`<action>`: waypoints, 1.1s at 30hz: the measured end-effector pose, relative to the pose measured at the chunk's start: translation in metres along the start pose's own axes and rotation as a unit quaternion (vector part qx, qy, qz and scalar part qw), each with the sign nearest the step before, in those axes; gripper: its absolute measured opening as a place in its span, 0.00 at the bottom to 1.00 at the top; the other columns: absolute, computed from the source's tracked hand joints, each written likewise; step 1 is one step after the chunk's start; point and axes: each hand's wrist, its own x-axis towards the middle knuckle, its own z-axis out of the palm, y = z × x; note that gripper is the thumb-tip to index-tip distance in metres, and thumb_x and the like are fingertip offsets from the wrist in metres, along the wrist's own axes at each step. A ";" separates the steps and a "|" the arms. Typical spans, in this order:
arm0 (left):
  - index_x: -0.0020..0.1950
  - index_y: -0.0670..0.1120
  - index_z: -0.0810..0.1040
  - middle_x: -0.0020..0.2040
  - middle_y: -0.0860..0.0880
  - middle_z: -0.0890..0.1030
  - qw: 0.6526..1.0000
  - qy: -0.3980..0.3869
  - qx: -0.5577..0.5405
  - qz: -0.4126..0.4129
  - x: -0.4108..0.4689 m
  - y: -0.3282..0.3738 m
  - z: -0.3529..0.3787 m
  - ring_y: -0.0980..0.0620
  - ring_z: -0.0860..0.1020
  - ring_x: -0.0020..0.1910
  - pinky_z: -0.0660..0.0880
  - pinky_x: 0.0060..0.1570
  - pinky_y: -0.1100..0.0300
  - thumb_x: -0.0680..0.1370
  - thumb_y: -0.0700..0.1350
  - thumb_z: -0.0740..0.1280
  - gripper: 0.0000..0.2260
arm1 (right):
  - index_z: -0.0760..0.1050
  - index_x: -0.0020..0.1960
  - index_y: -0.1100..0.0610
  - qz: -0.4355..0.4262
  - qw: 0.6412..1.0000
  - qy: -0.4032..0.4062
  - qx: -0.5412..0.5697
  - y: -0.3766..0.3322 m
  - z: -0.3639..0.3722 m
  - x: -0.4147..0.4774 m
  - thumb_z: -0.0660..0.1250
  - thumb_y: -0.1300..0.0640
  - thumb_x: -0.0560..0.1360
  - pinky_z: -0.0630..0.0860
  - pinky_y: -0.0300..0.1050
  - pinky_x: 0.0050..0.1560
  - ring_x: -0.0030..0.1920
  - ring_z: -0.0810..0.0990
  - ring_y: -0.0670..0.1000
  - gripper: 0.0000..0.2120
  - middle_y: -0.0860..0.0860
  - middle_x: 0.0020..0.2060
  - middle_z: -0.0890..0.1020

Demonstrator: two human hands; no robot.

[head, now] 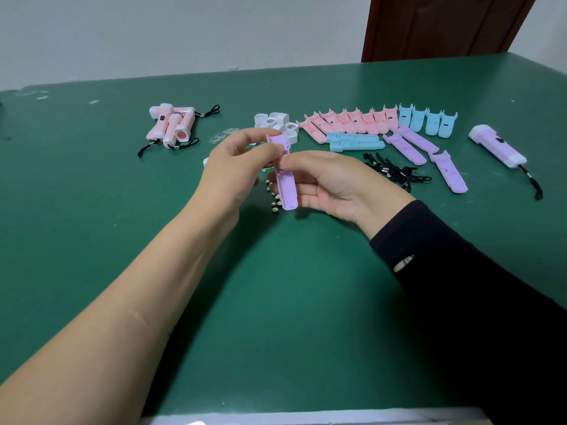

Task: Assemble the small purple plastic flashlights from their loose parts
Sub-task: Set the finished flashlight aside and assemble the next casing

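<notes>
Above the green tabletop (pixel 276 302), the left hand (pixel 236 162) pinches the top of one purple shell half (pixel 287 185). The right hand (pixel 325 184) grips its middle. If the fingers loosen, it could drop onto the tiny round batteries (pixel 275 200) below and scatter them.

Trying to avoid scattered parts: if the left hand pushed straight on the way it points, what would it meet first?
The purple shell half that the left hand pinches. Past it, probably the white caps, though depth is unclear.
</notes>
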 end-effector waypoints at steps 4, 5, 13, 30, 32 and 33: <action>0.50 0.54 0.81 0.50 0.49 0.85 1.000 -0.008 -0.005 -0.011 -0.001 0.001 0.000 0.53 0.79 0.47 0.71 0.58 0.52 0.69 0.48 0.69 0.10 | 0.79 0.47 0.58 -0.021 0.999 0.007 -0.027 0.001 0.000 0.001 0.70 0.60 0.74 0.82 0.46 0.43 0.40 0.85 0.51 0.02 0.54 0.38 0.85; 0.51 0.54 0.81 0.52 0.48 0.85 1.000 -0.009 -0.006 -0.015 -0.001 0.001 -0.001 0.54 0.80 0.47 0.71 0.58 0.52 0.69 0.48 0.69 0.11 | 0.80 0.47 0.58 -0.021 0.999 0.000 -0.031 0.001 0.000 0.000 0.70 0.59 0.74 0.81 0.46 0.45 0.41 0.85 0.51 0.02 0.54 0.39 0.85; 0.48 0.54 0.80 0.45 0.52 0.84 0.996 -0.023 -0.045 -0.067 0.002 -0.001 -0.006 0.56 0.79 0.40 0.70 0.52 0.55 0.75 0.45 0.68 0.05 | 0.80 0.51 0.61 0.046 0.997 -0.051 0.027 -0.007 -0.004 -0.003 0.66 0.61 0.75 0.81 0.44 0.40 0.42 0.85 0.53 0.07 0.57 0.42 0.85; 0.52 0.48 0.75 0.33 0.51 0.76 0.989 -0.024 -0.084 -0.118 0.003 0.000 -0.002 0.53 0.73 0.30 0.71 0.43 0.56 0.75 0.41 0.64 0.06 | 0.81 0.47 0.58 0.048 0.999 -0.016 -0.020 -0.003 0.002 -0.004 0.69 0.52 0.76 0.79 0.38 0.34 0.37 0.85 0.49 0.09 0.54 0.39 0.86; 0.50 0.47 0.75 0.33 0.52 0.76 0.988 -0.031 -0.083 -0.129 0.003 0.000 -0.002 0.53 0.72 0.31 0.70 0.45 0.55 0.76 0.42 0.64 0.04 | 0.81 0.47 0.58 0.047 0.999 -0.017 -0.021 -0.004 0.003 -0.005 0.69 0.51 0.75 0.79 0.38 0.34 0.38 0.85 0.49 0.10 0.53 0.40 0.86; 0.48 0.47 0.76 0.33 0.51 0.75 0.987 -0.034 -0.084 -0.134 0.003 0.000 -0.003 0.53 0.72 0.31 0.70 0.46 0.55 0.76 0.43 0.64 0.02 | 0.81 0.48 0.58 0.047 0.998 -0.019 -0.024 -0.005 0.003 -0.005 0.68 0.50 0.75 0.79 0.38 0.35 0.38 0.85 0.48 0.10 0.53 0.41 0.86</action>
